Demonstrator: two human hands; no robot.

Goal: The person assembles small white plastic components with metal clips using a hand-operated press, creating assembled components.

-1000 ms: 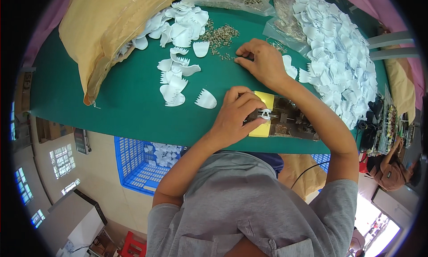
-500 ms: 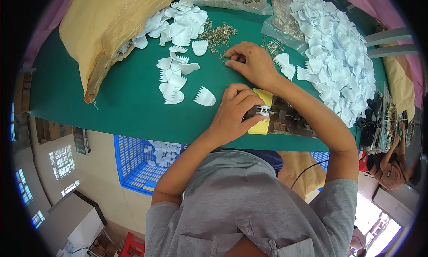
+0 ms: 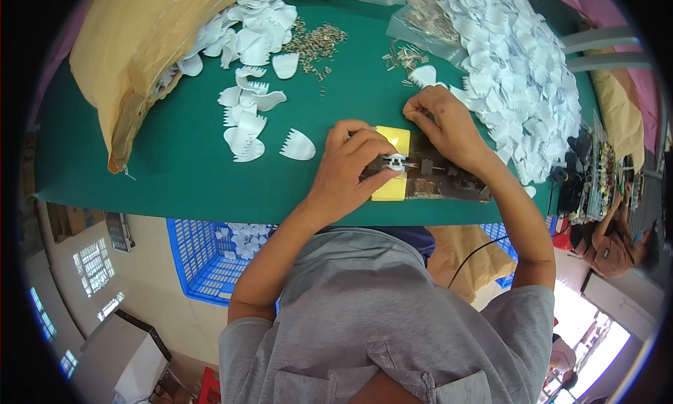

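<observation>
My left hand [image 3: 348,169] is closed round a small white plastic clip piece [image 3: 395,163], pressing it at the end of a dark metal jig [image 3: 452,169] beside its yellow plate [image 3: 390,188]. Over the far side of the jig is my right hand [image 3: 449,127], thumb and fingers drawn together; whatever they pinch is too small to make out. Just beyond it lie a toothed white piece [image 3: 423,76] and a scatter of thin metal pins [image 3: 409,57]. Small metal springs [image 3: 319,45] are heaped farther left.
Toothed white pieces are piled high at the right [image 3: 519,81]; more spill from a tan sack [image 3: 140,53] at the left. One white piece [image 3: 298,145] lies left of my left hand. A blue basket [image 3: 203,260] stands below the green table [image 3: 105,186].
My right hand has moved from beside the springs back toward the jig, to the right and nearer me. My left hand keeps its grip on the white clip piece at the jig.
</observation>
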